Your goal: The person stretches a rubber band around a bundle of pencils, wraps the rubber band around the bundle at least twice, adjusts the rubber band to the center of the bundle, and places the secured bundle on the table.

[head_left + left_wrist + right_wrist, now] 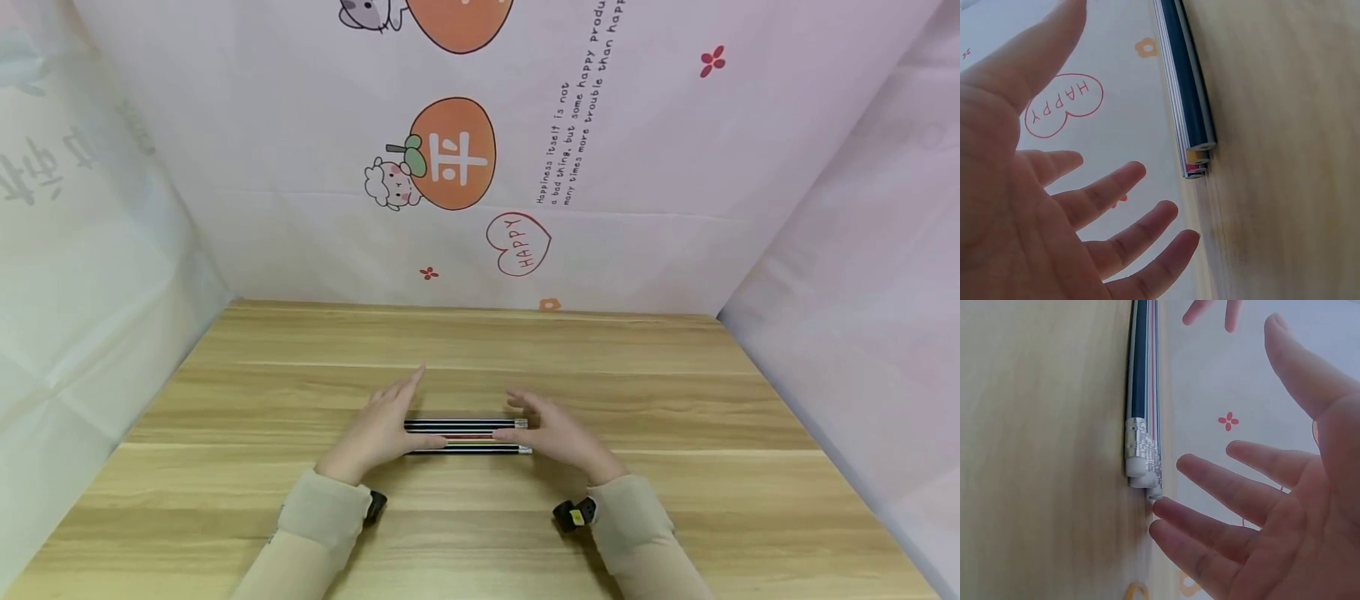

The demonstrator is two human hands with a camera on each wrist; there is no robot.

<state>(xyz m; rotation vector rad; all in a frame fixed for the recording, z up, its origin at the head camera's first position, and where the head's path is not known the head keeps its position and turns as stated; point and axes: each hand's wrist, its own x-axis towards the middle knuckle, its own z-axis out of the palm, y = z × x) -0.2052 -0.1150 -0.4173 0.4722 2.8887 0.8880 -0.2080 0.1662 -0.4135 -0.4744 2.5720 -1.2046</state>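
Observation:
Several striped pencils (pixel 480 449) lie side by side on the wooden table, running left to right. Their white erasers and silver ferrules (pixel 1139 439) are at the right end; flat unsharpened ends (pixel 1200 148) show at the left. My left hand (pixel 382 425) hovers over the left end, fingers spread and thumb pointing inward. Over the eraser end, my right hand (pixel 557 429) is likewise spread. In the wrist views both palms are bare and apart from the pencils. The hands hide part of the pencils in the head view.
The wooden table (pixel 480 533) ends at a white printed cloth (pixel 300 167) behind, with more cloth at both sides. Small black wrist cameras (pixel 573 515) sit at the cuffs of both sleeves.

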